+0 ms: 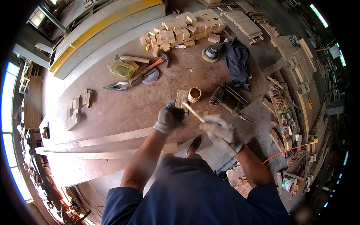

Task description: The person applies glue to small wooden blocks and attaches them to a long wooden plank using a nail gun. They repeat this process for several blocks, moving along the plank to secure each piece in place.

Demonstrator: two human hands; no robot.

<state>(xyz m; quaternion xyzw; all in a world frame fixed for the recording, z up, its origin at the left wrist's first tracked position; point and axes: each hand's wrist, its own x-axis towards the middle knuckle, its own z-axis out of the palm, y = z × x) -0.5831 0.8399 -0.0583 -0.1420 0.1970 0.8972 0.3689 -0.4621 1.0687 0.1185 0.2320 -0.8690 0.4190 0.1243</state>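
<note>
My left hand [168, 117], in a light work glove with dark fingertips, is closed on the lower end of a small wooden block [181, 98]. My right hand [221, 132], gloved too and slightly blurred, grips a thin pale wooden stick [194, 113]. The stick's far tip is at the block's lower right edge; whether it touches cannot be made out. Just right of the block stands a round open pot [194, 95] with a crusted rim and a brown inside.
A pile of wooden blocks [183, 30] lies at the back. A hammer [150, 68], pliers [119, 86] and yellowish container [122, 70] are at left. Right are a sander [211, 53], dark cloth [237, 62] and power tool [227, 100]. Long boards [97, 146] lie near left.
</note>
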